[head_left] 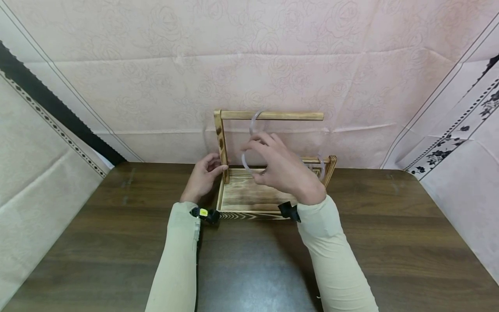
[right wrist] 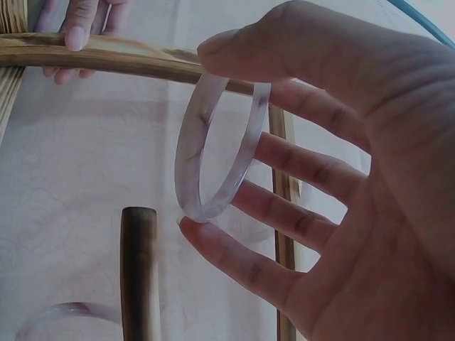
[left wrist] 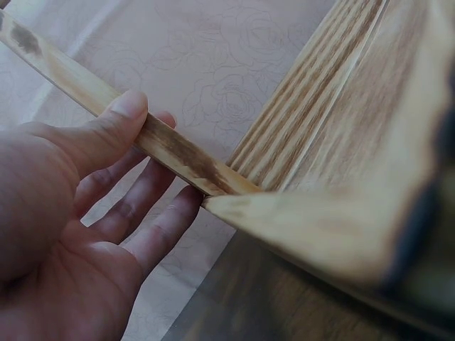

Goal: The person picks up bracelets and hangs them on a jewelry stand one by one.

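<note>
A wooden stand [head_left: 253, 193] has a tray-like base, a tall left post [head_left: 220, 134] with a top bar [head_left: 292, 115], and a lower bar [right wrist: 138, 277] at the right. My left hand [head_left: 204, 175] pinches the post near its foot, thumb on one face and fingers behind [left wrist: 106, 199]. Between thumb and fingers, my right hand [head_left: 282, 167] holds a pale translucent bangle [right wrist: 190, 153], in front of the post and below the top bar. Another bangle [head_left: 252, 123] loops over the top bar, partly hidden by that hand. A further bangle [head_left: 322, 167] hangs at the lower bar.
The stand is on a dark wood table [head_left: 117, 242], near its back edge. Close behind rises a pale rose-patterned cloth [head_left: 234, 65]. Patterned cloth panels [head_left: 460, 143] flank both sides. Black bands with small devices [head_left: 204, 213] circle both wrists.
</note>
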A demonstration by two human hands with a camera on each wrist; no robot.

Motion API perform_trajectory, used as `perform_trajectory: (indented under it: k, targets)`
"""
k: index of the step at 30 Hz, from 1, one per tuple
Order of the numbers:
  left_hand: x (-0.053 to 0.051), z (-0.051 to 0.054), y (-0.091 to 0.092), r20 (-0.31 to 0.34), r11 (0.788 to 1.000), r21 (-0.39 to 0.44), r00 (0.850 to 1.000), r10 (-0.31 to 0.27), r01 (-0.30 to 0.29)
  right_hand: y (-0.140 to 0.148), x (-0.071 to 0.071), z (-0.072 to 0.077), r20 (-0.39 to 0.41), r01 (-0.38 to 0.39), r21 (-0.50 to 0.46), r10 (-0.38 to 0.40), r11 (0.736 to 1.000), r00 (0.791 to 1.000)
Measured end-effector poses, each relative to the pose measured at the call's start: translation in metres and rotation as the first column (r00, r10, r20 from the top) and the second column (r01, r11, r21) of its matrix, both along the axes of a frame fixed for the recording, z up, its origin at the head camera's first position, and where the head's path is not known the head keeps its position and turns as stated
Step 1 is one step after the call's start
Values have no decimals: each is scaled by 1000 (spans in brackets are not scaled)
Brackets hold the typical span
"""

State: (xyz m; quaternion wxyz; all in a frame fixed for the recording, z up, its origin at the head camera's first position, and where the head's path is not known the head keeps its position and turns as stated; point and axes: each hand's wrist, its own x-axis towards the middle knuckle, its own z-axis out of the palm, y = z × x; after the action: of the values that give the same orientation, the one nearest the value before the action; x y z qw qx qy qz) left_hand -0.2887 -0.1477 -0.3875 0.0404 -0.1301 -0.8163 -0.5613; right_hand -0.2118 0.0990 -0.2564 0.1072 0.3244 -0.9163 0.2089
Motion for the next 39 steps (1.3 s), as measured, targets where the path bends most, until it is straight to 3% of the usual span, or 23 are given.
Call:
perform_trajectory:
  k: [9, 25, 39]
  targets:
    - [-1, 0, 0, 13, 999, 46, 1000, -24, 24, 6, 1, 2, -21, -6, -23, 5, 1000, 1000]
    - [1, -1, -1, -5, 1000, 4, 1000, -12, 12, 18, -2, 6, -47, -34, -77, 30, 996, 998]
    - [0, 0, 0, 27, 1000, 10, 1000, -11, 11, 29, -5, 6, -91, -46, -133, 34, 990, 995]
